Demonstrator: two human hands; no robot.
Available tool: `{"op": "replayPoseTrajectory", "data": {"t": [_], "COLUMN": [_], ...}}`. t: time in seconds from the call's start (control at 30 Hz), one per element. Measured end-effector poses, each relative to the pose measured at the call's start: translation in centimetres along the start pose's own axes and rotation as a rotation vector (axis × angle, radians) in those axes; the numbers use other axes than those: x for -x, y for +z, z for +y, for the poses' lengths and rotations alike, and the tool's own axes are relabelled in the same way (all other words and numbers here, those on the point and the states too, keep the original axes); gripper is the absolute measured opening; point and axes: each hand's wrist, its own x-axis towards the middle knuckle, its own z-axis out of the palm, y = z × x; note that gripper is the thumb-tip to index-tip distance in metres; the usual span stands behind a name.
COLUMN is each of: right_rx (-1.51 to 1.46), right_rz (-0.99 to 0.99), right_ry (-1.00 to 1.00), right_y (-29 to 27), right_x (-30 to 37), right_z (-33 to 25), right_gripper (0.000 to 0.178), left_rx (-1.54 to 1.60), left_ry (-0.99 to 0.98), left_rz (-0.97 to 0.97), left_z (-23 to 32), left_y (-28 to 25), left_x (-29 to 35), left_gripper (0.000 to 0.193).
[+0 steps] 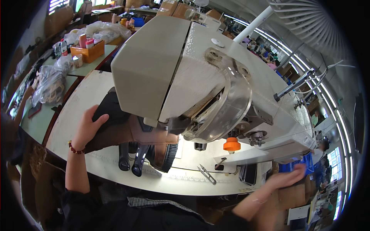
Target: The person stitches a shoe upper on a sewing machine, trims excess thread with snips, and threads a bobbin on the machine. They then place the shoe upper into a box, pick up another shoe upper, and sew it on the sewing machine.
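Observation:
My left hand (88, 125), with a red bead bracelet at the wrist, grips a brown and black leather piece (113, 136) from its left side. The thumb lies on top, and the fingers are partly hidden. The piece reaches under the head of a large pale sewing machine (154, 65), where its stitched brown edge meets a ribbed black rim (170, 158). Two glossy black curved parts (139, 159) hang toward the table's front edge. Off to the right, my right hand (289, 177) is smeared by motion near a blue basket (289, 166); its fingers are too blurred to judge.
Thread snips (207, 175) lie on the white table (111, 169), left of a stack of dark flat pieces (248, 174). An orange knob (231, 144) hangs under the machine arm. An orange box (90, 52) and plastic bags (50, 84) stand at far left.

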Motion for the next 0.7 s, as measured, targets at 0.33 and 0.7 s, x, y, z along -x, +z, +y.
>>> {"op": "replayPoseTrajectory", "data": {"t": [0.33, 0.7], "right_rx": [-0.665, -0.985], "right_rz": [-1.54, -1.573], "right_ry": [0.782, 0.918], "right_y": [7.5, 6.2], "right_x": [20.9, 25.9], "right_z": [-18.7, -20.9], "right_gripper": [0.037, 0.024], "left_rx": [-0.652, -0.643], "left_ry": [0.195, 0.57], "left_rz": [0.335, 0.032], "left_z": [4.3, 7.9], "left_y": [3.6, 9.3], "left_x": [3.7, 6.8], "left_gripper": [0.06, 0.062]}}
